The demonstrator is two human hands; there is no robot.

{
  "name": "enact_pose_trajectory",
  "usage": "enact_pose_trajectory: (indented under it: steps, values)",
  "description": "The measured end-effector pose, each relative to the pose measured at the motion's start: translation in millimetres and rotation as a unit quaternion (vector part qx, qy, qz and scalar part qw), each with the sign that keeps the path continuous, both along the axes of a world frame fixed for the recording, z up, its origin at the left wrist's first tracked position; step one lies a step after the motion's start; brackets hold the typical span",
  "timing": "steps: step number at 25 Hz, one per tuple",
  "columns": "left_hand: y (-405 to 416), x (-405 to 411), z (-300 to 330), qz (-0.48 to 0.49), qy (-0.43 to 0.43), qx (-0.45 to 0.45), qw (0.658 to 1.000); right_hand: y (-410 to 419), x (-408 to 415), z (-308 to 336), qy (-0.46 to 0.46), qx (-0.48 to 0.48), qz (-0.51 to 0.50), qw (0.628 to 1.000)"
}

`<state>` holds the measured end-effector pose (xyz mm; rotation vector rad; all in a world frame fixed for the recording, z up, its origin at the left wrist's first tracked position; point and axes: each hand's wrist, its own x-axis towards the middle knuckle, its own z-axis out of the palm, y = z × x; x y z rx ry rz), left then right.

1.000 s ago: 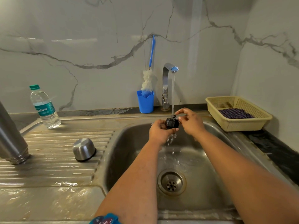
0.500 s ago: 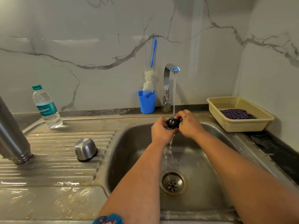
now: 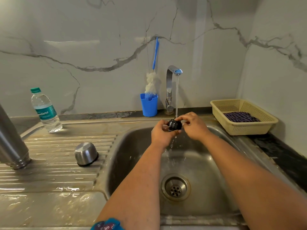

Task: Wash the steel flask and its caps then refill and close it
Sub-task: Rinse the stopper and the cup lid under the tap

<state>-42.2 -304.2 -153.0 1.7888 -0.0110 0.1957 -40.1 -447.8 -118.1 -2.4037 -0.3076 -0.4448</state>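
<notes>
Black and glossy, the inner cap (image 3: pixel 174 125) is a small rounded stopper with a narrower neck on top, and I see it held over the sink (image 3: pixel 132 146) right under the running tap (image 3: pixel 172 75). My left hand (image 3: pixel 162 132) cradles it from the left and below with curled fingers, and my right hand (image 3: pixel 193 124) pinches its right side and top. The stream of water (image 3: pixel 177 95) lands on the cap where the right fingertips meet it, then splashes down between my wrists toward the drain (image 3: pixel 175 187).

On the ribbed drainboard (image 3: pixel 58 163) the steel outer cap (image 3: pixel 86 153) sits mouth down, dome up, with a dark rim against the ridges. Further left, the steel flask (image 3: pixel 12 143) stands inverted, its threaded mouth on the board and its body leaning out of frame. A plastic water bottle (image 3: pixel 45 111) with a green top stands near the wall. Behind the sink a blue cup (image 3: pixel 149 105) holds a bottle brush (image 3: pixel 153 80), and a cream basket (image 3: pixel 244 117) with a dark checked cloth (image 3: pixel 240 117) sits to the right.

Compared with half a second ago, both hands keep their grip under the stream; more of the cap shows now, as the fingers have shifted a little around it. Everything on the drainboard lies as before.
</notes>
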Motion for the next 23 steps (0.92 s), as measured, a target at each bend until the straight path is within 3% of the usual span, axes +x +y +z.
enact_pose_trajectory:
  steps: [4, 10, 13, 16, 20, 23]
  values:
    - [0.7, 1.1, -0.6, -0.023, 0.014, -0.037, 0.999, 2.1, -1.7, 0.9, -0.048, -0.014, -0.012, 0.999]
    - [-3.2, -0.8, -1.6, -0.049, 0.004, -0.019, 0.999, -5.2, -1.1, -1.3, -0.023, -0.101, -0.034, 0.994]
    - [-1.3, -0.1, 0.9, -0.04, 0.009, -0.058, 0.997, -4.1, 0.6, -0.9, -0.037, -0.052, -0.018, 0.998]
    - [-0.2, 0.8, 0.4, -0.032, 0.017, -0.061, 0.997, -4.4, 3.0, -5.5, -0.02, -0.063, -0.004, 0.998]
    - [-2.0, 6.9, -3.5, 0.011, 0.042, -0.065, 0.997, -0.2, 4.2, -3.6, -0.015, 0.026, -0.035, 0.999]
    - [0.8, 8.4, -3.3, 0.01, 0.047, -0.08, 0.996, -2.1, 4.0, -6.1, -0.055, -0.038, -0.004, 0.998]
